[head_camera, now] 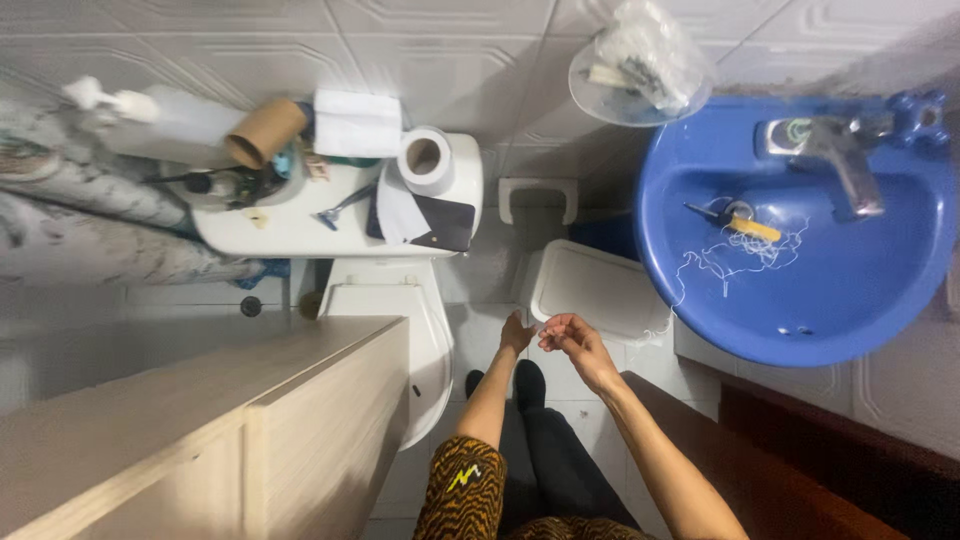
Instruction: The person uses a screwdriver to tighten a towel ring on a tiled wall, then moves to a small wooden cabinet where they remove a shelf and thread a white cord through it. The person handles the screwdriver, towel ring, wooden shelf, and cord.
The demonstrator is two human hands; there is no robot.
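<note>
Both hands, left hand (516,332) and right hand (570,335), pinch a thin white thread (548,325) between them above the bin (590,290), apparently drawing it taut; next comes careful fingertip work.

We look straight down. Our left hand (516,333) and right hand (572,338) meet above a white lidded plastic bin (590,290), fingertips pinching a thin white thread (665,318) that runs up over the rim of the round blue ceramic basin (800,310). More thread lies tangled in the bowl beside a yellow-handled tool (745,225), below the chrome tap (835,150). On the white toilet cistern lid (290,225) stand a toilet-paper roll (427,158), a bare cardboard tube (263,132) and a razor (340,208). A pale wooden cabinet (200,420) fills the lower left.
</note>
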